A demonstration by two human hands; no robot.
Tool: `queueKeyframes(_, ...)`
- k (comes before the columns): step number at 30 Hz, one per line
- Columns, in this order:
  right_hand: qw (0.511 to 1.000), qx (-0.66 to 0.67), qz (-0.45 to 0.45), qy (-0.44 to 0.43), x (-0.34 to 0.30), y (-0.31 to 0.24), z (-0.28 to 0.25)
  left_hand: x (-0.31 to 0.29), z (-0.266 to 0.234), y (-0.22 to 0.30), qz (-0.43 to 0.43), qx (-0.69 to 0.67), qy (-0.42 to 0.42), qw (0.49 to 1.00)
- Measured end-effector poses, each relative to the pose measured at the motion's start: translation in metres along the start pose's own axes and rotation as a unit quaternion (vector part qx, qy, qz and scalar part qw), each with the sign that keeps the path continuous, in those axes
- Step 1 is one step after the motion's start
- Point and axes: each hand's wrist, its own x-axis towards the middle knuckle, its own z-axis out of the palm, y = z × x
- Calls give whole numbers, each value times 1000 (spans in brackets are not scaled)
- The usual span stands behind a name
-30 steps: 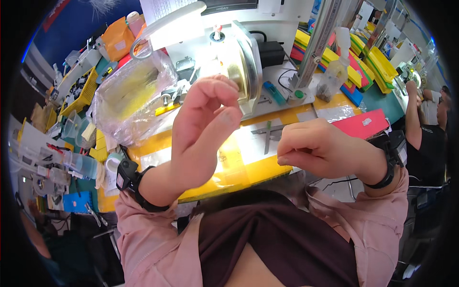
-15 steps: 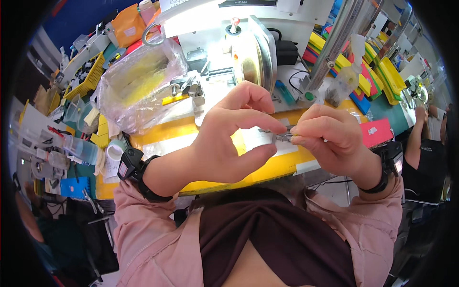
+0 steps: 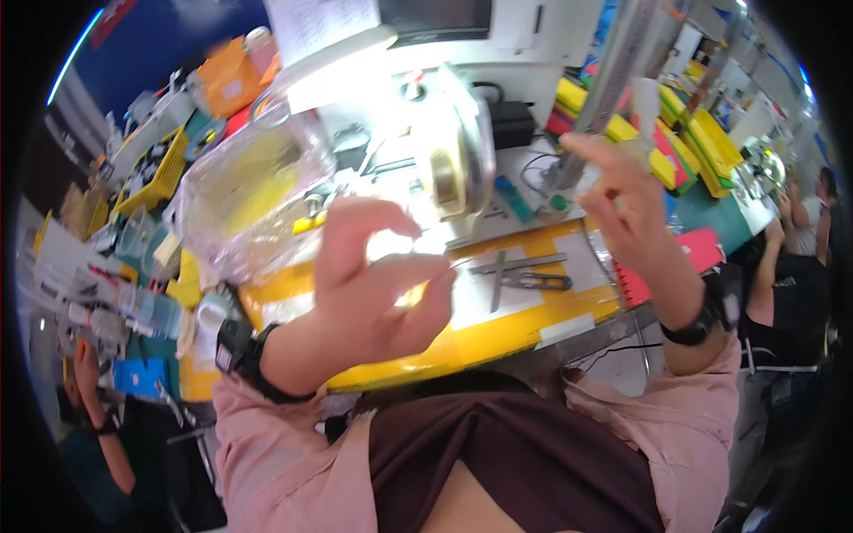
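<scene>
My left hand [image 3: 378, 280] hovers over the front of the yellow work surface [image 3: 484, 342], its thumb and index finger brought together at the tips. Whatever sits in that pinch is too small to make out. Farther right, my right hand [image 3: 626, 200] is raised near the metal post [image 3: 613, 80], smeared by motion. Its index finger stretches up and left, apart from the thumb, and nothing shows between them. Between the hands lie a thin grey metal tool [image 3: 546, 259], a narrow greenish stick [image 3: 498, 282] and a dark-handled hand tool [image 3: 540, 282] on white paper.
A brass-coloured wheel [image 3: 444, 182] stands beneath the bright lamp [image 3: 342, 62]. Left of it sits a plastic-lined tray [image 3: 240, 182]. At right are a red notebook [image 3: 702, 249] and yellow bins [image 3: 711, 151]. Other people work at both sides.
My hands have parted. The left has shifted left; the right has let go of the small metal item and swung up toward the post. The tools on the paper have come into sight.
</scene>
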Motion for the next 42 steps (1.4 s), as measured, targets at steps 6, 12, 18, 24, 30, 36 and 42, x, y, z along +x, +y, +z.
queueKeyframes(6, 964, 2, 251, 89, -7, 80, -29, -24, 30, 0, 52, -57, -337, 938)
queueKeyframes(12, 990, -69, 114, 34, 42, -15, -98, 11, -4, 2, -36, -252, -334, 908)
queueKeyframes(18, 984, 27, 42, 172, 163, -71, -173, 19, -39, 0, -62, -298, -255, 918)
queueKeyframes(24, 963, 168, 49, 206, 263, -67, -246, 19, -33, -5, -110, -344, -228, 904)
queueKeyframes(30, 938, 210, 95, 258, 308, -58, -245, 14, -38, -5, -126, -329, -222, 909)
queueKeyframes(36, 930, 263, 135, 217, 313, -38, -239, 13, -30, -9, -127, -321, -217, 913)
queueKeyframes(42, 916, 279, 68, 279, 320, -19, -228, 12, -25, -11, -125, -333, -217, 909)
